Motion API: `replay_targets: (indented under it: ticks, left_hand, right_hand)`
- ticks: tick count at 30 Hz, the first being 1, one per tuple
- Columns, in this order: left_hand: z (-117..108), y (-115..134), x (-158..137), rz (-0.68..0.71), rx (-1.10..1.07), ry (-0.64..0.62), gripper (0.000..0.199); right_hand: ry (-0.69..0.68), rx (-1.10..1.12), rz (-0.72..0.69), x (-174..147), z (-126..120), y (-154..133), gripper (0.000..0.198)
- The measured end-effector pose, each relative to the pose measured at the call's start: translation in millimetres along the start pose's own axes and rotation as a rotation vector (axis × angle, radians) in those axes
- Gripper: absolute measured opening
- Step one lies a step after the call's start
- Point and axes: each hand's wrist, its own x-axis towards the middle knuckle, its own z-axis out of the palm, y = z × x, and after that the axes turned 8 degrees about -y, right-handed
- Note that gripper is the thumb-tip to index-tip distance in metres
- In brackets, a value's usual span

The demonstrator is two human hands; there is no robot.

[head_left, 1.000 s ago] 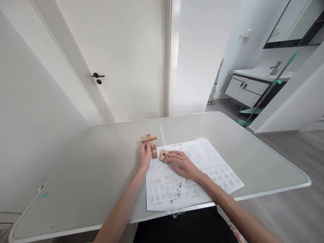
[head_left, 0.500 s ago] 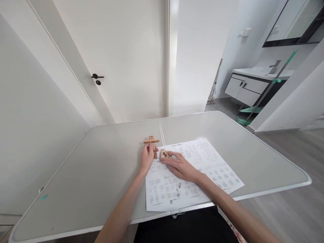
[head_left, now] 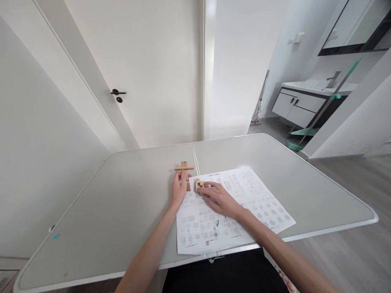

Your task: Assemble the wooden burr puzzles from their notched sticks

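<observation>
My left hand is closed, its fingertips pinching a small wooden block beside the paper's left edge. Just beyond it, a long wooden stick lies crosswise over another wooden piece. A loose darker wooden block rests to the right of the left fingers. On the printed sheet, my right hand grips a small cluster of interlocking wooden puzzle pieces, thumb at the near side and fingers over the right side. Part of the cluster is hidden by those fingers.
The grey folding table has a centre seam and a pale rim. A closed door stands beyond its far edge. Back right are a sink cabinet, a mop and a green dustpan.
The right fingers have shifted on the puzzle cluster, which looks slightly turned. The left fingers have moved up a little with the small block, showing more of the darker block. The view has shifted slightly.
</observation>
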Motion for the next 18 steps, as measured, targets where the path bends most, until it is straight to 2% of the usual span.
replay_targets:
  ticks: [8,18]
  left_hand:
    - [-4.2,-9.2,9.0,-0.017,0.053,-0.023,0.03]
    - [-1.0,-2.7,3.5,-0.022,-0.019,-0.008,0.032]
  right_hand:
    - [-0.015,0.037,0.028,-0.6,0.3,0.3,0.045]
    - [0.003,-0.003,-0.008,0.0,1.6,1.2,0.045]
